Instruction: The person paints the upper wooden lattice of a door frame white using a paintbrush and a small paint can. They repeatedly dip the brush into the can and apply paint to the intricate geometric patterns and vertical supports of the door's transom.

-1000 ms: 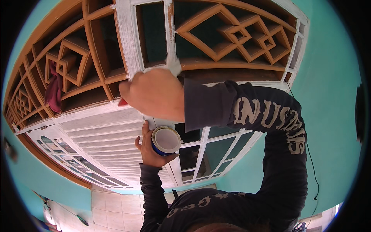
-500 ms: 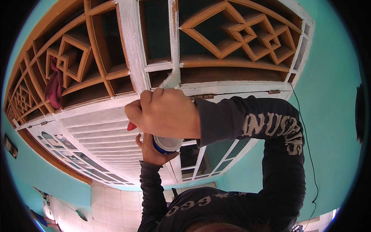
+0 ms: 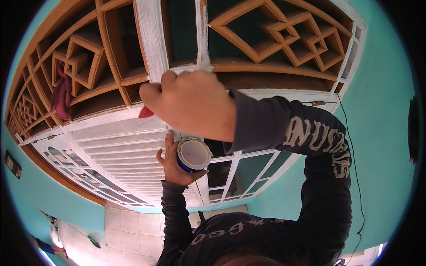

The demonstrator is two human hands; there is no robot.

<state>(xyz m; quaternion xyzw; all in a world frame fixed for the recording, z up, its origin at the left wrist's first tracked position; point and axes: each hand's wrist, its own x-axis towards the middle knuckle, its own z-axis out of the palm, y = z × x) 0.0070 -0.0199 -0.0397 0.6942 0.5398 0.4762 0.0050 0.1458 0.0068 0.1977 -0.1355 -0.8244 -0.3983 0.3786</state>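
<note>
My right hand (image 3: 191,99) is closed round a paintbrush, its red handle end (image 3: 145,112) sticking out on the left. The white bristles (image 3: 205,64) touch the foot of a narrow upright bar (image 3: 202,35), where it meets a white crosspiece. Brown patches show on that bar higher up. Lower down, my left hand (image 3: 174,169) grips a blue paint can (image 3: 185,167) from its left side. White paint (image 3: 196,154) shows inside it. The brush's middle is hidden behind my right hand.
Orange-brown lattice panels (image 3: 239,68) flank a white post (image 3: 153,44). A maroon cloth (image 3: 62,99) hangs on the left lattice. Below stands a white slatted door (image 3: 124,146). A black cable (image 3: 355,177) runs down the turquoise wall (image 3: 381,111). Another person's legs (image 3: 55,250) show at lower left.
My right hand and the paintbrush have moved up, bringing the bristles higher along the narrow bar. The paint can's opening, partly covered before, is now in full view.
</note>
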